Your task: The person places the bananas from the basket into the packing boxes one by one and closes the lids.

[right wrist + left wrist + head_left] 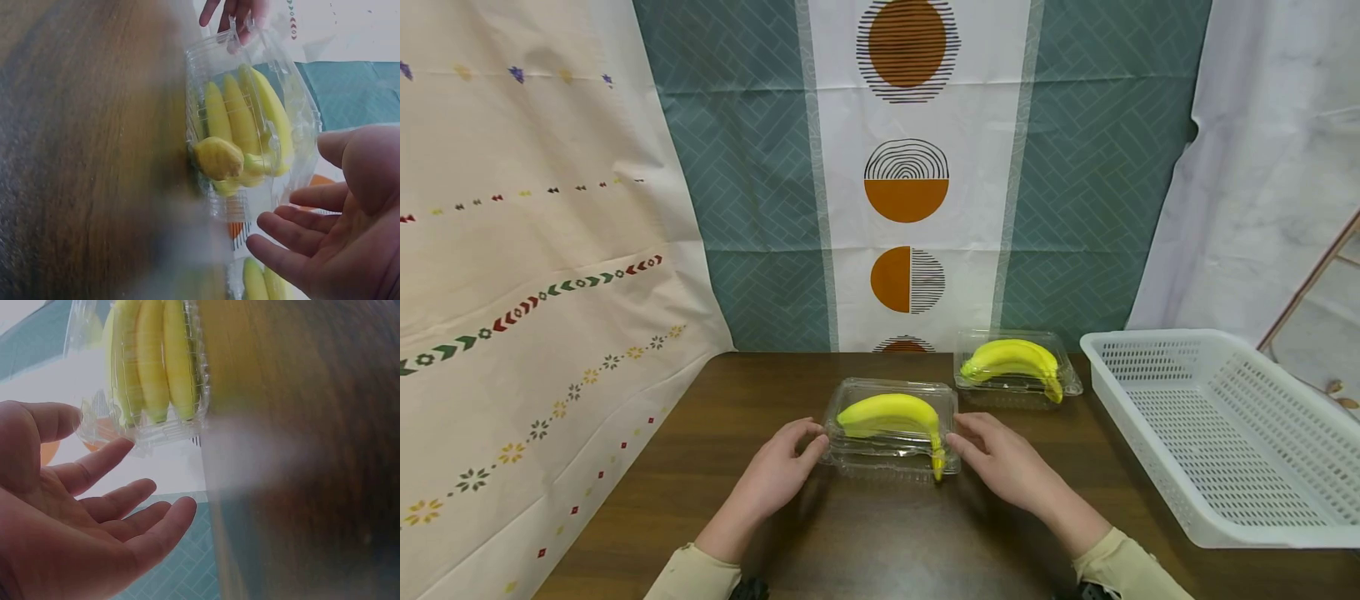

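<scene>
A clear plastic clamshell box point(891, 467) stands on the table before me, with a bunch of yellow bananas point(891, 408) inside. The stem end of the bunch sticks out at the box's front right. My left hand point(782, 467) is at the box's left side; in the left wrist view its thumb and forefinger tips meet the plastic edge, other fingers loosely spread. On the opposite side is my right hand point(1007, 462); the right wrist view shows its thumb tip at the rim and relaxed fingers beside the box. Whether the lid is latched, I cannot tell.
Behind and to the right sits a second clear box point(966, 343) with bananas point(1015, 358). A white perforated plastic basket point(1172, 492) stands at the table's right side. Patterned cloth point(917, 117) hangs behind the brown wooden table point(880, 550).
</scene>
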The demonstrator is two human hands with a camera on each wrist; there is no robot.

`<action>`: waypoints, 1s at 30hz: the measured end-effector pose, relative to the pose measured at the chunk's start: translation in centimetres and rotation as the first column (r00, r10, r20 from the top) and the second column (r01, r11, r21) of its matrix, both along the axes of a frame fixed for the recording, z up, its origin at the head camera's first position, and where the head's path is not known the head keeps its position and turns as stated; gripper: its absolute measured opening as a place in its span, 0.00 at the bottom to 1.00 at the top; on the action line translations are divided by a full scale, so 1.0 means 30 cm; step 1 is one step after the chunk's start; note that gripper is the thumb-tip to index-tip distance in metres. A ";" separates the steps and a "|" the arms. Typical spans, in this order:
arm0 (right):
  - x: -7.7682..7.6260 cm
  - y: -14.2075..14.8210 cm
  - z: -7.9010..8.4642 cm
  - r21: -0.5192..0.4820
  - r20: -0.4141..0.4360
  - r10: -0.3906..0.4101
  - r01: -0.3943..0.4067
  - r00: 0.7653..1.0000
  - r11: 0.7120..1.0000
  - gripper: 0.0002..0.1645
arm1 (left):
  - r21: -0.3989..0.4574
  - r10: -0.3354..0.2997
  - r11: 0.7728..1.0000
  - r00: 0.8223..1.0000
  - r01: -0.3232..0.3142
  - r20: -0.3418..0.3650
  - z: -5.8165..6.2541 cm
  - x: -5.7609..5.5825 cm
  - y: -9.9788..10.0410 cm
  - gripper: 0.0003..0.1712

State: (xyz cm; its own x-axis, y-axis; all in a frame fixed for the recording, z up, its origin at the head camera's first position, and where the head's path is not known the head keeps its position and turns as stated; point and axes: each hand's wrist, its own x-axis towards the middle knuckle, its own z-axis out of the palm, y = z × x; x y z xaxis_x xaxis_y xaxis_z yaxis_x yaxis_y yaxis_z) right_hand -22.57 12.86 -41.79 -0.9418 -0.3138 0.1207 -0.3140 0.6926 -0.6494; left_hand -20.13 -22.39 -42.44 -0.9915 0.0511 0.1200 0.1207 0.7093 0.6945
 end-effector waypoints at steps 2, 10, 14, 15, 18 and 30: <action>0.008 -0.001 0.002 0.006 0.001 0.001 -0.001 1.000 1.000 0.34 | -0.002 -0.002 1.000 1.000 0.002 -0.004 0.001 0.000 0.001 0.17; 0.027 -0.008 0.010 -0.012 0.039 0.004 -0.004 0.999 1.000 0.32 | -0.002 -0.010 1.000 1.000 0.010 -0.002 -0.004 0.001 -0.003 0.14; 0.028 -0.012 0.013 -0.009 0.057 -0.009 0.009 0.998 1.000 0.33 | -0.001 -0.007 1.000 1.000 0.007 0.011 -0.011 -0.002 -0.005 0.15; 0.028 -0.014 0.014 -0.008 0.065 -0.013 0.014 0.998 1.000 0.34 | 0.000 -0.003 1.000 1.000 0.003 0.018 -0.014 -0.002 -0.006 0.15; 0.030 -0.019 0.014 0.000 0.083 -0.030 0.030 0.996 1.000 0.36 | 0.006 0.005 1.000 0.999 -0.005 0.033 -0.016 -0.003 -0.005 0.15; 0.030 -0.038 0.008 0.037 0.097 -0.080 0.076 0.992 0.996 0.37 | 0.018 0.013 1.000 0.997 -0.014 0.076 -0.006 -0.005 -0.004 0.14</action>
State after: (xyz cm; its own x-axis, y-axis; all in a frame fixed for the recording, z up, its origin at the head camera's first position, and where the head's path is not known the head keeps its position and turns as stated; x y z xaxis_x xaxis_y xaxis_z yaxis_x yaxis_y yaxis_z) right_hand -21.68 11.71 -41.55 -0.9704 -0.2411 0.0168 -0.1937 0.7343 -0.6505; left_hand -20.27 -22.51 -42.63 -0.9983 0.0363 0.0449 0.0574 0.6973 0.7144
